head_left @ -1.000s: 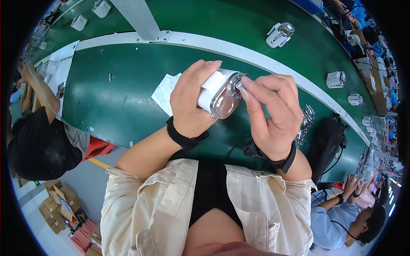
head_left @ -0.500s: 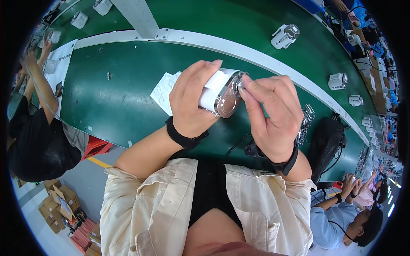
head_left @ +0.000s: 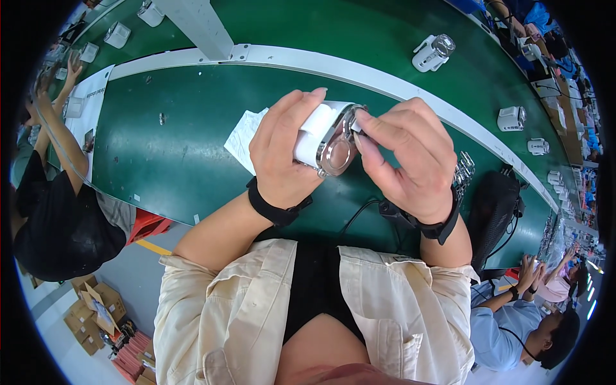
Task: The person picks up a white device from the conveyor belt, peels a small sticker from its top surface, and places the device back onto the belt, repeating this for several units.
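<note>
My left hand (head_left: 277,142) is wrapped round a white rounded device (head_left: 309,146) with a shiny, see-through front cover, held tilted above the green worktable (head_left: 173,138). Thumb and forefinger of my right hand (head_left: 414,157) pinch a small whitish piece (head_left: 357,127) at the cover's right edge; its exact kind is too small to tell. A crumpled white sheet (head_left: 241,142) lies on the table just left of my left hand. Beside my right wrist is a pile of shiny metal parts (head_left: 463,172), partly hidden by that hand.
A black mesh-covered case (head_left: 493,205) with a cable lies at the right. Beyond the white rail (head_left: 308,61), similar white devices (head_left: 434,53) stand on a green surface. A white post (head_left: 196,25) rises at the far left. Co-workers (head_left: 64,218) sit on both sides.
Both hands and the device have shifted slightly left. My right hand's fingers have turned a little at the cover's edge, and the small whitish piece shows more clearly.
</note>
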Available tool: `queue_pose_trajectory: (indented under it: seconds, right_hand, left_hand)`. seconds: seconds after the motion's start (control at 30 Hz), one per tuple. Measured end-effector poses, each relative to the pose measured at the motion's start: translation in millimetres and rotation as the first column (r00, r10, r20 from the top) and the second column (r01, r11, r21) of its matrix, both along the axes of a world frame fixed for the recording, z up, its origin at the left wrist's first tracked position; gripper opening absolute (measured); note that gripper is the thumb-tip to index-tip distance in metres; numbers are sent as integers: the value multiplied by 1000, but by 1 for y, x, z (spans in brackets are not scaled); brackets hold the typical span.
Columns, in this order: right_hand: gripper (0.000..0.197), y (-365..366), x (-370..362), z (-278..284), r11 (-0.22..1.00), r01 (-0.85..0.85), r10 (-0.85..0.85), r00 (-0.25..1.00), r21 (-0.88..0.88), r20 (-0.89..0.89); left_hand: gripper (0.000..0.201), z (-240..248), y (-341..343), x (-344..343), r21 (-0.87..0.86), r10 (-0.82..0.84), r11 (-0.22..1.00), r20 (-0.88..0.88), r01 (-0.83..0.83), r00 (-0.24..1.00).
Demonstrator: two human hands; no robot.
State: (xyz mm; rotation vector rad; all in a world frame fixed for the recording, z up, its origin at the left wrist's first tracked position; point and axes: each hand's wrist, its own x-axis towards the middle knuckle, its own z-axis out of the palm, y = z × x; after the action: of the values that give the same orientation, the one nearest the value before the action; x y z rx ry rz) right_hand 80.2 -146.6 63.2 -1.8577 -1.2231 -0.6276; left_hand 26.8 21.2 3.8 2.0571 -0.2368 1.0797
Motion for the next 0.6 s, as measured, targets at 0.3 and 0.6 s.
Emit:
queue_pose_trajectory:
  seconds: [0.3,0.6]
  right_hand:
    - [28,1,-12,5,994,96,-102,988,-60,-115]
    - [35,8,-11,0,988,154,-152,987,22,-52]
  left_hand:
    - [64,-1,4,-1,30,7,1000,-23,-7,1000]
    - [63,0,0,2,10,39,999,12,-40,999]
